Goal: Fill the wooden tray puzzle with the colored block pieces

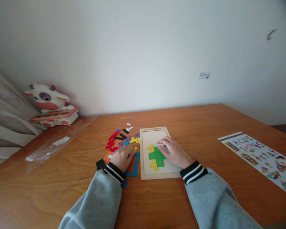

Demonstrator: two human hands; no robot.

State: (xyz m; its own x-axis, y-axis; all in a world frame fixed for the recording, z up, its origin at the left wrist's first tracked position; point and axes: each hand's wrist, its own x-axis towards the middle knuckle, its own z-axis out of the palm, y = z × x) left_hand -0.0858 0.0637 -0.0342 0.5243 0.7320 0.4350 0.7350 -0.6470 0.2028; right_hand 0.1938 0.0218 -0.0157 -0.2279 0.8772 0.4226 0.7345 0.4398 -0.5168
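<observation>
A shallow wooden tray [143, 171] lies on the table, with several green pieces [160, 162] and yellow pieces [153, 165] flat inside it. My right hand [173, 151] rests over the tray's right part, fingers apart, its fingertips at the green pieces. To the left of the tray, my left hand [124, 156] is over a spread of loose coloured pieces; its thumb and fingertips are close to a small yellow piece [134, 149], and a grip on it cannot be made out. Blue pieces [134, 170] lie between that hand and the tray.
Red pieces [113, 135] and black pieces [100, 164] lie left of the tray. A clear plastic bag [62, 141] and a cow toy with a keyboard [53, 106] are at the left. On the right is a printed pattern sheet [259, 157]. A wall stands behind the wooden table [195, 124].
</observation>
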